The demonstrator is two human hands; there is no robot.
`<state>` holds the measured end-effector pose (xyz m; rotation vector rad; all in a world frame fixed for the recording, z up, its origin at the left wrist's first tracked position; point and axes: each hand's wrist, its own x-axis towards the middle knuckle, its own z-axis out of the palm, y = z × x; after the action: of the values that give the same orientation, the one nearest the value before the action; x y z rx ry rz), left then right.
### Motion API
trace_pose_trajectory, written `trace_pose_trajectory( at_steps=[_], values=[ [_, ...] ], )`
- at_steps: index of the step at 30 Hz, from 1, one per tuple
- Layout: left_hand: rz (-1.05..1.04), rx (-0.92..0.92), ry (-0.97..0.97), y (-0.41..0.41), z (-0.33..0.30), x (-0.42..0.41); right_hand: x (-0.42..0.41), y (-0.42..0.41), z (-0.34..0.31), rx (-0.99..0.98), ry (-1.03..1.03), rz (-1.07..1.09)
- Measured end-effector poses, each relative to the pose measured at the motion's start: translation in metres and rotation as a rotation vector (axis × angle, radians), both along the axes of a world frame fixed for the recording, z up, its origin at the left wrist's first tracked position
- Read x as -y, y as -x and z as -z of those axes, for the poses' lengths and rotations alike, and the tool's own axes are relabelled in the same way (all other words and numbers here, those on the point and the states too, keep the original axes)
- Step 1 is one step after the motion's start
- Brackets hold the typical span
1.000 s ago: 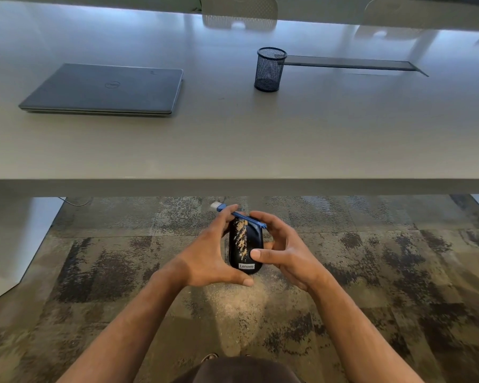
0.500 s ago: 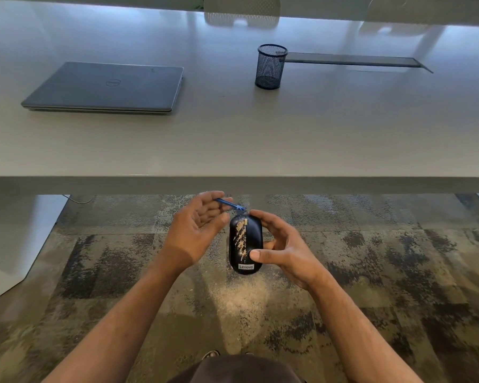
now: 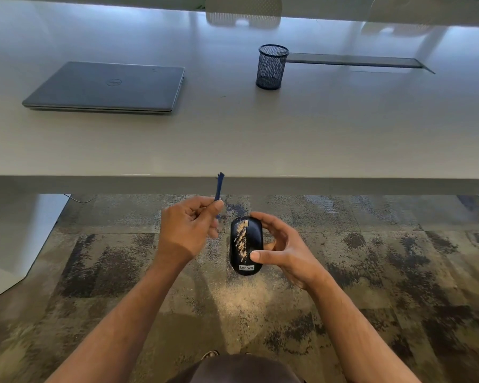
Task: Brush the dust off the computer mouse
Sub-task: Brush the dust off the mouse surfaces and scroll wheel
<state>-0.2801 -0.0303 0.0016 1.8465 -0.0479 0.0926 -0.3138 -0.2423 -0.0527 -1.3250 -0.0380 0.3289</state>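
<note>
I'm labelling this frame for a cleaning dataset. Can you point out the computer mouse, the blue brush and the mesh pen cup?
computer mouse (image 3: 246,244): head view, on its dusty black top shell.
blue brush (image 3: 219,187): head view, on the handle above the left hand.
mesh pen cup (image 3: 271,68): head view, on its side wall.

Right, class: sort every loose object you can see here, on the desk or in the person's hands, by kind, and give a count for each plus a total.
Laptops: 1, the closed laptop on the desk
Pen cups: 1, the black mesh pen cup on the desk
Computer mice: 1, the dusty mouse in the right hand
Brushes: 1, the blue brush in the left hand
Total: 4
</note>
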Motion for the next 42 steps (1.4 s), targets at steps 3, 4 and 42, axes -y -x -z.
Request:
trace_pose_trajectory(
  at_steps=[3,4,42],
  values=[
    [0.002,0.085,-0.068,-0.002,-0.001,-0.004,0.0,-0.002,0.002,-0.002,-0.015,0.012],
    [0.02,0.097,-0.051,-0.003,-0.002,-0.005,-0.001,-0.003,0.002,-0.004,-0.021,0.013],
    [-0.028,0.304,0.065,0.056,0.04,-0.019,-0.014,-0.027,-0.001,-0.061,-0.139,0.054]
  ],
)
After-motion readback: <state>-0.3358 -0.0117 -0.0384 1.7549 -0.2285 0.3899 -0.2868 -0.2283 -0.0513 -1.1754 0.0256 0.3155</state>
